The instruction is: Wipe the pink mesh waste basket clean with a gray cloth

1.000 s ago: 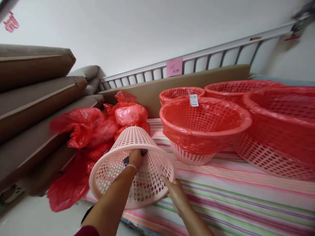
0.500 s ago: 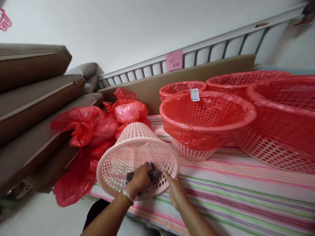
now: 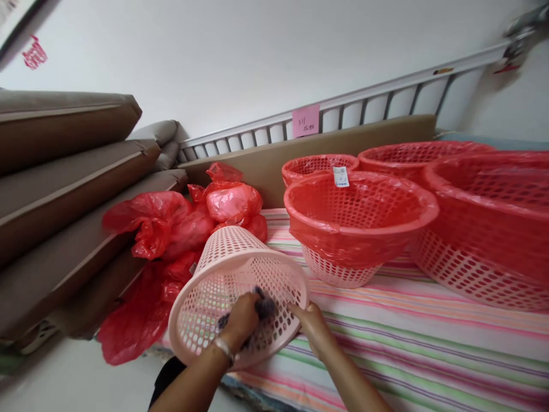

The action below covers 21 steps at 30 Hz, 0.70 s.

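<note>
So the pink mesh basket (image 3: 234, 286) is lying on its side on the striped bed cover (image 3: 429, 343), right at the near left edge. Its long axis runs from the open mouth, which faces me and a bit to the left, back to the closed bottom, which points up and away toward the red bags. That's the bit that matters here: the mouth is the end closest to me, so both hands get at it from the front.

My left hand (image 3: 238, 321) is inside the mouth, fingers clenched around a dark cloth (image 3: 262, 306) that's pressed against the inner wall on the lower right side. My right hand (image 3: 312, 325) is outside, just beside the rim on the right, fingers pinching the edge of the basket to steady it. So left grip is closed on the cloth, right grip is closed on the rim, and the left is the one deeper in.

Further out: a heap of red plastic bags (image 3: 163, 229) touching the basket's far left side, a red-lined basket (image 3: 358, 220) standing upright to the right, well apart from mine, and more red baskets (image 3: 489, 217) behind and beside it. Brown padded boards (image 3: 64, 171) are stacked along the left, and a white railing (image 3: 343, 111) with a pink note (image 3: 305, 121) runs along the wall.
</note>
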Each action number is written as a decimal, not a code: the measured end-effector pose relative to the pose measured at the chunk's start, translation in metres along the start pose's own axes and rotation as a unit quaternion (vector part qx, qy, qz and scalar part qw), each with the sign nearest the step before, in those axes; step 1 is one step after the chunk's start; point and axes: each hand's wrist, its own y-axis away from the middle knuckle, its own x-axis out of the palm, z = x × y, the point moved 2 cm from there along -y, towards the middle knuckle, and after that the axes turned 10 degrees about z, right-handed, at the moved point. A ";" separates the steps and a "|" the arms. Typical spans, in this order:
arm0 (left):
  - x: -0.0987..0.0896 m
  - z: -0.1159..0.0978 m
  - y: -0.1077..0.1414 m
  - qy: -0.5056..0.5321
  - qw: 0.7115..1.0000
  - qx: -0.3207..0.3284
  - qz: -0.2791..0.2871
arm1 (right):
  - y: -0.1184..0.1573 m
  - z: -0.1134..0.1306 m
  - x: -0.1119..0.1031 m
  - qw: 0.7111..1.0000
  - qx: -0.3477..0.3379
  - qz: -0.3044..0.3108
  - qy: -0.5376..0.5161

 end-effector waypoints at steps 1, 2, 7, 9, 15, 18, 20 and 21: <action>-0.006 0.001 -0.015 -0.009 0.999 -0.011 -0.032 | -0.001 -0.002 0.000 1.000 0.003 -0.004 0.001; -0.013 0.003 -0.031 -0.016 0.998 -0.021 -0.062 | -0.001 -0.004 0.000 1.000 0.004 -0.007 0.001; -0.037 0.015 -0.097 -0.033 0.985 -0.075 -0.151 | -0.001 -0.015 0.005 0.999 0.026 -0.006 -0.025; -0.042 0.019 -0.112 -0.037 0.984 -0.080 -0.156 | -0.003 -0.020 0.007 0.999 0.037 -0.007 -0.030; -0.040 0.013 -0.109 -0.036 0.995 -0.053 -0.081 | -0.011 -0.033 0.007 0.996 0.049 -0.018 -0.067; -0.021 -0.001 -0.072 -0.026 0.999 -0.018 -0.045 | -0.010 -0.033 0.005 0.996 0.053 -0.017 -0.077; -0.005 -0.009 -0.037 -0.016 1.000 0.014 -0.019 | -0.006 -0.031 0.006 0.996 0.043 -0.012 -0.076; 0.004 -0.012 -0.019 -0.011 1.000 0.028 -0.002 | -0.004 -0.030 0.006 0.997 0.031 -0.009 -0.074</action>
